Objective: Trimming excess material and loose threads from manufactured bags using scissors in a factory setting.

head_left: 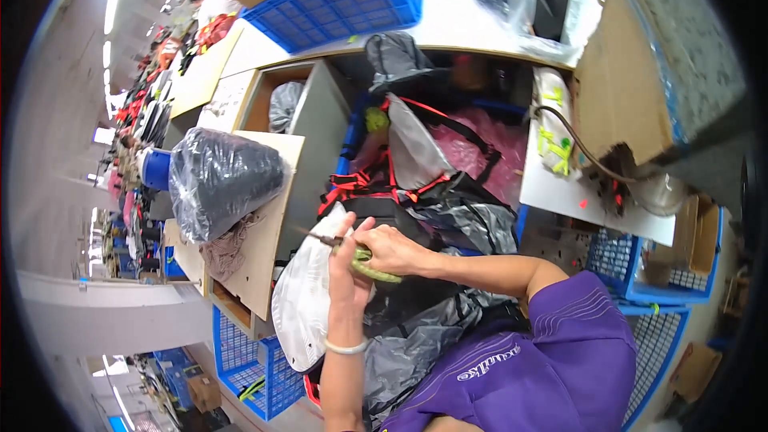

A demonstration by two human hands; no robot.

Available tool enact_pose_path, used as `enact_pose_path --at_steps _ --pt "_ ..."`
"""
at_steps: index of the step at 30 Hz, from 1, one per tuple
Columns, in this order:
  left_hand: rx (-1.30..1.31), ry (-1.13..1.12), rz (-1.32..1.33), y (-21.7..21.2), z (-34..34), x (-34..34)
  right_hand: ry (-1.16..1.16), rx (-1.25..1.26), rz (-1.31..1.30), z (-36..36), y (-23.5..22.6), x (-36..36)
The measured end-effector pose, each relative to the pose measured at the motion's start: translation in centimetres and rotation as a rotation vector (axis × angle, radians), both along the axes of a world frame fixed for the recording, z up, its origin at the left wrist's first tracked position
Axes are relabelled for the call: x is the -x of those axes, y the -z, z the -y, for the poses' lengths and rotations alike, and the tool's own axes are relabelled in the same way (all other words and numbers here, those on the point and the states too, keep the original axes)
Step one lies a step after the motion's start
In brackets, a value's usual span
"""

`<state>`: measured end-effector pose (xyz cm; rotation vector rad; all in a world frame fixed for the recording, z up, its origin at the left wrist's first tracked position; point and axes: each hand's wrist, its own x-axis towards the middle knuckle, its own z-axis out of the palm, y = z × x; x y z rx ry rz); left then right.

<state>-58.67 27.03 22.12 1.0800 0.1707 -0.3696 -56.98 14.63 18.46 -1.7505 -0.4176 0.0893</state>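
My left hand (350, 270) is raised with its palm turned to the right, against a dark, pointed, scissors-like tool. The tool's green-wrapped handle (376, 274) lies between my hands, and its thin tip (308, 233) points left. My right hand (390, 250) is closed around the handle from the other side, hiding part of it. Under and beyond my hands lies a grey and black bag (416, 152) with orange-red trim and straps. A white panel (302, 296) hangs beside my left forearm, and crinkled dark grey fabric (424, 336) spreads over my lap.
A black plastic-wrapped roll (228, 180) lies on a wooden board at the left. Blue crates stand on the table (344, 0), below left (276, 376) and at right (664, 264). Pink plastic film (496, 148) lies beyond the bag. A curved metal rod (576, 132) sticks out at right.
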Motion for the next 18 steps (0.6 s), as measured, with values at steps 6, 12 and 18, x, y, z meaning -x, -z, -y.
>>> enact_pose_path --at_steps 6,12,18 --pt "0.276 -0.133 -0.163 0.6 -4.1 -2.3 -0.474 -0.293 -0.366 2.9 -1.6 -7.5" --pt "0.238 -0.365 -0.072 1.0 -6.0 -1.8 0.547 0.787 0.685 9.5 10.4 -28.8" --pt "0.305 -0.397 0.05 4.4 -7.6 1.3 0.322 1.078 -0.01 11.5 17.9 -35.5"
